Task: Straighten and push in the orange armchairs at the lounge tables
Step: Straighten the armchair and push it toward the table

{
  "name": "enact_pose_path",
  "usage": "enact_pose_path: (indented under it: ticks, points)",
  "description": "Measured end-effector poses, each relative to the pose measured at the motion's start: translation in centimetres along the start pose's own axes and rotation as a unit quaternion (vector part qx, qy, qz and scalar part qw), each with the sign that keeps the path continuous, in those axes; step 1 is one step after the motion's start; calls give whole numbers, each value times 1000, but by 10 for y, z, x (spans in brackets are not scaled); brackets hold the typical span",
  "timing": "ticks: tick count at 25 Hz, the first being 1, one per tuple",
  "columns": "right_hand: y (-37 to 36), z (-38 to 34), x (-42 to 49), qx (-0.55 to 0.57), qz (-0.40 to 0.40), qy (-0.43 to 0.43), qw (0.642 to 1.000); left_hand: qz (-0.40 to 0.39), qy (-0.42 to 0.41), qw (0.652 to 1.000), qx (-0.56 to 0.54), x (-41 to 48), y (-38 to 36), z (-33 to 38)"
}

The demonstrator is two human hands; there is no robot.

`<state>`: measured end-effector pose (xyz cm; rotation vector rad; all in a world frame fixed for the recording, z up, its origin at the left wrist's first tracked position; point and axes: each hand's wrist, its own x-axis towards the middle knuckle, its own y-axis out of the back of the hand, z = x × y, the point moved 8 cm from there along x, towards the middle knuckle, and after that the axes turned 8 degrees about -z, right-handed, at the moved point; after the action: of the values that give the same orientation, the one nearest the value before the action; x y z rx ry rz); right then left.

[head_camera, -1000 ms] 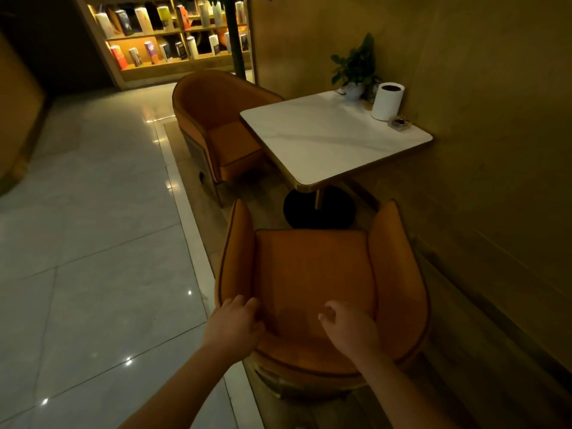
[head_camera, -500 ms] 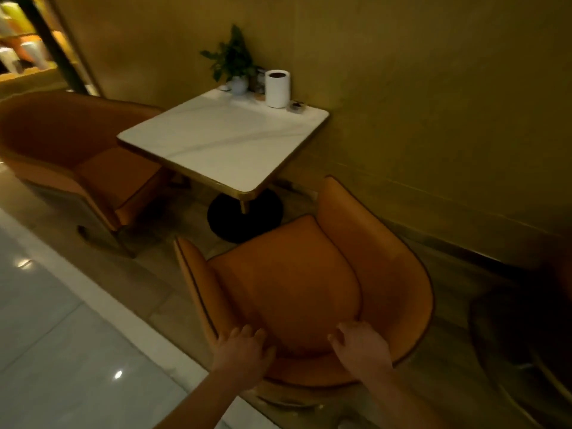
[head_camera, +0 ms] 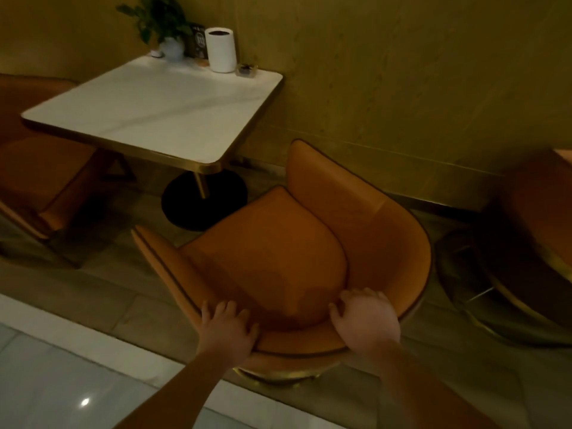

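An orange armchair [head_camera: 272, 252] with a curved back stands in front of me, its seat facing the white marble lounge table [head_camera: 154, 109]. The chair sits angled to the table, with its open front short of the table's near corner. My left hand [head_camera: 227, 331] grips the top rim of the backrest on the left. On the right of that same rim my right hand [head_camera: 366, 320] is closed over the edge. A second orange armchair [head_camera: 40, 181] stands at the table's far side on the left, partly tucked under it.
The table rests on a gold post and a black round base [head_camera: 204, 199]. A potted plant [head_camera: 161, 26], a white cylinder [head_camera: 220, 49] and a small dish stand at the table's wall side. The wall runs close behind. Part of another armchair [head_camera: 538, 230] shows at right.
The view has swung right, so the bookshelf and glossy floor have left the frame. The chair now appears turned at an angle to the table. Both hands have stayed on the backrest rim.
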<state>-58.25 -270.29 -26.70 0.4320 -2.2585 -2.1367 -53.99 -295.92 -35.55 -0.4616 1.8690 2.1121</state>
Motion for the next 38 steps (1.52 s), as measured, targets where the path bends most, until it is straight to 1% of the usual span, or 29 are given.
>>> enact_pose_path:
  ticks: [2, 5, 7, 11, 15, 19, 22, 26, 30, 38]
  points:
    - [-1, 1, 2, -9, 3, -1, 1000, 36, 3, 999, -29, -1, -4, -2]
    - [0, 2, 2, 2, 26, 4, 1000, 131, -3, 990, -56, 1, -3, -6]
    - [0, 4, 6, 5, 31, 4, 1000, 156, -15, 986, -65, 5, -3, -6]
    - [8, 21, 25, 11, 37, -3, 999, 160, -26, 984, -75, 23, 10, 8]
    - [17, 48, 60, 22, 43, -33, 998, 167, -38, 982, -82, 60, 23, 27]
    - [28, 72, 95, 13, 25, -50, 998, 138, -33, 987, -82, 96, 36, 50]
    - [34, 92, 125, 5, 1, -61, 998, 137, -36, 986, -88, 125, 47, 66]
    - [42, 122, 168, 1, -5, -72, 997, 109, -35, 990, -77, 161, 63, 91]
    - [51, 147, 208, -1, 4, -62, 998, 97, -39, 992, -65, 202, 78, 112]
    - [77, 198, 281, 15, 25, 5, 1000, 82, 9, 994, -70, 261, 101, 160]
